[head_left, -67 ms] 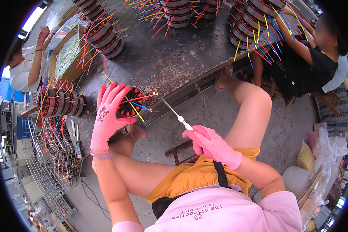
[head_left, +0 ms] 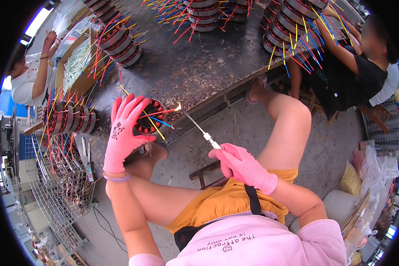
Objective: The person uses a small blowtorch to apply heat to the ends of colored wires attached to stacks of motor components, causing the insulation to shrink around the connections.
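Both my hands wear pink gloves. My left hand (head_left: pixel 125 128) is wrapped around a motor stator (head_left: pixel 144 126) at the table's edge, fingers along its far side and thumb across its near side. Red, blue and yellow lead wires (head_left: pixel 157 118) stick out of the stator toward the right. My right hand (head_left: pixel 244 166) is closed on a slim torch (head_left: pixel 211 140) with a white fitting and a thin metal nozzle. The nozzle's tip is by the end of the red wires, where a small bright yellow flame (head_left: pixel 178 107) glows.
Stacked stators (head_left: pixel 119 46) with coloured wires stand across the dark worn table (head_left: pixel 195 73). More stators (head_left: pixel 71 117) lie at its left end, above a wire rack (head_left: pixel 60 190). One co-worker (head_left: pixel 31 82) sits at the left, another (head_left: pixel 359 71) at the right. Plastic bags (head_left: pixel 372 177) lie at the right.
The glow at the ends of the red wires has grown brighter and larger. My hands, the stator and the torch look unmoved.
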Demonstrator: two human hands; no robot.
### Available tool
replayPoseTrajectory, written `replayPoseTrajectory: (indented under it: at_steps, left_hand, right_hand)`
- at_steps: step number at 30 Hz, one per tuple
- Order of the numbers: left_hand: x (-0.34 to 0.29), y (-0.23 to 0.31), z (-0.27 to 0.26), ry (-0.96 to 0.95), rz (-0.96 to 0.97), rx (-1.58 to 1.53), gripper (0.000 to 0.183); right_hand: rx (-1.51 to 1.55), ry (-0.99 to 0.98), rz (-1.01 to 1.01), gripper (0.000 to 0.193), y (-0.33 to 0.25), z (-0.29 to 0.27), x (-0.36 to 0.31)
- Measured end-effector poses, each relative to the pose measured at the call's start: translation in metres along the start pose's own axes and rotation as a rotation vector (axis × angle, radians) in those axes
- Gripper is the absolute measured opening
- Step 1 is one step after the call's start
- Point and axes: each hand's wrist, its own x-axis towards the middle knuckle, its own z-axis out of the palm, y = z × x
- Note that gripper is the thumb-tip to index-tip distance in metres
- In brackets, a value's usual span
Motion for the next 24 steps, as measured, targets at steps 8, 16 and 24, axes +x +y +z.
replayPoseTrajectory:
  at_steps: [8,16,24]
  left_hand:
    - [0.0012,-0.0014,-0.0007,-0.010,0.009,0.012,0.095]
    - [0.0018,0.0022,-0.0028,-0.009,0.002,0.003,0.092]
    - [0.0024,0.0020,-0.0040,-0.032,0.006,0.024,0.093]
  right_hand:
    - [-0.001,0.004,-0.002,0.035,0.0025,-0.0002,-0.0001]
    - [0.030,0.001,0.025,0.035,-0.0023,0.0013,-0.0021]
    - [0.014,0.009,-0.009,0.035,0.0029,0.0001,-0.0018]
